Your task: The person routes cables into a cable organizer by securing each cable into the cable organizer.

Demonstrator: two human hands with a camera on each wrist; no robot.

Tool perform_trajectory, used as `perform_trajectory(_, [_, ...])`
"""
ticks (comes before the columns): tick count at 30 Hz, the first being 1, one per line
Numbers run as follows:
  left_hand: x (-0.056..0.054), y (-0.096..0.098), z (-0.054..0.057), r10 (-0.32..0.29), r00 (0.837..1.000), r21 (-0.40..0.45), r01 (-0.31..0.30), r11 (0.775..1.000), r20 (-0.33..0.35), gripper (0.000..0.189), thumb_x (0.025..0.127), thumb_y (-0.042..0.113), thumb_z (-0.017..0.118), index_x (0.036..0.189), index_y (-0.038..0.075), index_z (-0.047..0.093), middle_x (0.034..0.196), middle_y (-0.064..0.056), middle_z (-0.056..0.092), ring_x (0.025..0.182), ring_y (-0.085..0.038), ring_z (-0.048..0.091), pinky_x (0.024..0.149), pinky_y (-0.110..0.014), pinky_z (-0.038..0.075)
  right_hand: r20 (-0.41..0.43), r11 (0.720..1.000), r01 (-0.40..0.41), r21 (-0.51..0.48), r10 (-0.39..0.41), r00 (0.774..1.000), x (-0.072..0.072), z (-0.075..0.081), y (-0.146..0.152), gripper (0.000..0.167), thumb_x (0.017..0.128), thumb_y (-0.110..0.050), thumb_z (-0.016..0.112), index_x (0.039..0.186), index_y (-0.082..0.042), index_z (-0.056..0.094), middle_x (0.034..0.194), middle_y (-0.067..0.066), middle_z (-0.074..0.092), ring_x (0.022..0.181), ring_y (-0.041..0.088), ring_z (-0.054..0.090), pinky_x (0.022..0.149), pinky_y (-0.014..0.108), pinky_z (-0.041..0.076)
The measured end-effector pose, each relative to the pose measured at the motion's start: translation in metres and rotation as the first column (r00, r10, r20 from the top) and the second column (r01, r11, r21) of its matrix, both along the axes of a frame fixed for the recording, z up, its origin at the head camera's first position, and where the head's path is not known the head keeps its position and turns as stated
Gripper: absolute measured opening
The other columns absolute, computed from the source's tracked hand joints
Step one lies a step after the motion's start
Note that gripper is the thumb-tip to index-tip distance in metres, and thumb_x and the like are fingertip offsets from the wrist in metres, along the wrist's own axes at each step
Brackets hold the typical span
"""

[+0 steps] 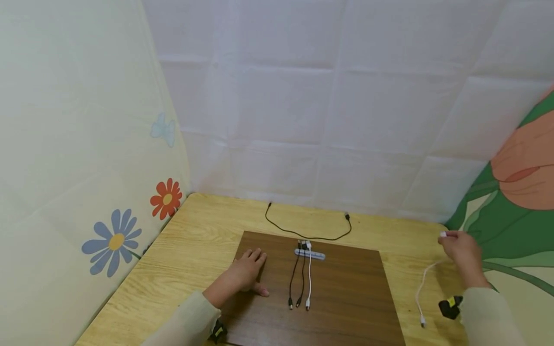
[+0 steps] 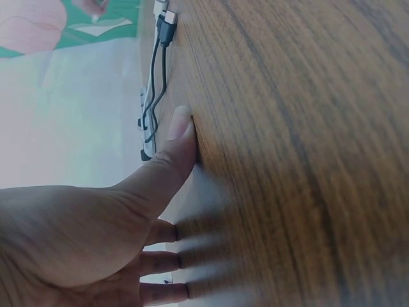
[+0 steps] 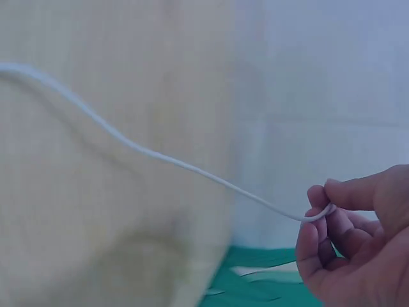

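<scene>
My right hand [image 1: 463, 250] pinches one end of a white USB cable [image 1: 418, 293] above the table at the right. The cable's other plug lies on the wood, and its cord runs up into my curled fingers in the right wrist view. On the brown board [image 1: 346, 288] rests my left hand [image 1: 246, 271], fingers spread and thumb pressed to the surface. A light blue cable clip strip [image 1: 318, 255] sits near the board's far edge. Two black cables [image 1: 292, 278] and a white cable [image 1: 309, 278] are in it, their lower plugs toward me.
Behind the board, a black cable [image 1: 303, 235] lies curved on the yellow wood-grain table [image 1: 207, 216]. A pale cloth [image 1: 277, 96] hangs at the back. Flower-printed cloth [image 1: 519, 202] closes off the right side, and another printed cloth [image 1: 65, 168] the left.
</scene>
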State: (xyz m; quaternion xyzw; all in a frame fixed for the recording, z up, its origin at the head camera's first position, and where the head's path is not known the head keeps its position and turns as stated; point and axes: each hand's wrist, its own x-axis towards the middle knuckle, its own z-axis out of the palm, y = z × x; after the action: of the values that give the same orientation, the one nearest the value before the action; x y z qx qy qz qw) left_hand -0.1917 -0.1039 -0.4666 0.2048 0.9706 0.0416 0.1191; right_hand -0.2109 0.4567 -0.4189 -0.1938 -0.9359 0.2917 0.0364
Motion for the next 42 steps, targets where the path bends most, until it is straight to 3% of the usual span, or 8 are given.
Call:
perform_trajectory(8, [0.000,-0.001,0.000,-0.002,1.000,0.010,0.002,1.000,-0.002,0.106,0.072,0.059,0.083,0.153,0.005,0.041,0.160,-0.018,0.035,0.146,-0.040,0.034,0.105,-0.065,0.041,-0.063,0.999,-0.047,0.011,0.047,0.997,0.006,0.037,-0.024,0.061,0.104,-0.039,0.046,0.138,0.011,0.049,0.132,0.039,0.052,0.109,0.056,0.052,0.076,0.056,0.049])
perform_trajectory(14, [0.001,0.000,0.002,0.001,1.000,0.020,-0.001,1.000,0.001,0.106,0.072,0.058,0.083,0.153,0.005,0.041,0.161,-0.018,0.035,0.146,-0.040,0.034,0.105,-0.065,0.041,-0.180,0.991,-0.112,0.069,0.123,0.976,0.010,0.058,-0.048,0.054,0.105,-0.038,0.045,0.129,0.009,0.058,0.121,0.033,0.064,0.101,0.048,0.061,0.067,0.047,0.049])
perform_trajectory(22, [0.002,0.001,0.006,0.000,1.000,0.017,0.000,1.000,0.001,0.105,0.072,0.058,0.084,0.153,0.005,0.042,0.160,-0.018,0.035,0.146,-0.040,0.034,0.104,-0.066,0.041,-0.256,0.982,-0.176,0.075,0.190,0.948,0.021,0.089,-0.085,0.059,0.108,-0.041,0.037,0.139,0.009,0.047,0.120,0.030,0.066,0.107,0.048,0.059,0.077,0.055,0.049])
perform_trajectory(27, [0.003,0.000,0.007,0.000,1.000,0.024,0.000,1.000,0.000,0.105,0.072,0.057,0.085,0.152,0.004,0.042,0.160,-0.018,0.036,0.146,-0.040,0.035,0.104,-0.065,0.041,-0.300,0.976,-0.208,0.068,0.218,0.929,0.027,0.105,-0.105,0.055,0.109,-0.039,0.035,0.137,0.007,0.047,0.116,0.027,0.067,0.093,0.029,0.063,0.074,0.047,0.050])
perform_trajectory(32, [0.003,0.000,0.007,-0.003,1.000,0.035,0.003,0.999,-0.001,0.105,0.072,0.055,0.086,0.152,0.003,0.043,0.159,-0.019,0.037,0.145,-0.041,0.036,0.105,-0.064,0.042,-0.344,0.968,-0.243,0.063,0.250,0.905,0.031,0.114,-0.122,0.051,0.109,-0.038,0.040,0.133,0.006,0.051,0.113,0.024,0.069,0.078,0.001,0.058,0.066,0.026,0.051])
perform_trajectory(35, [0.002,0.000,0.008,-0.007,1.000,0.033,0.007,0.999,0.001,0.105,0.072,0.055,0.086,0.151,0.002,0.043,0.159,-0.020,0.037,0.145,-0.041,0.036,0.106,-0.062,0.042,-0.385,0.963,-0.264,0.044,0.261,0.886,0.033,0.116,-0.131,0.047,0.109,-0.036,0.042,0.130,0.005,0.054,0.108,0.022,0.070,0.075,0.000,0.059,0.062,0.019,0.049])
perform_trajectory(42, [0.001,0.000,0.006,-0.024,1.000,0.040,0.025,0.999,-0.012,0.105,0.071,0.055,0.087,0.150,0.001,0.044,0.158,-0.021,0.038,0.143,-0.041,0.038,0.108,-0.056,0.042,-0.450,0.946,-0.324,-0.025,0.279,0.849,0.034,0.114,-0.148,0.037,0.109,-0.026,0.046,0.123,0.006,0.056,0.099,0.016,0.071,0.074,-0.004,0.061,0.064,0.017,0.052])
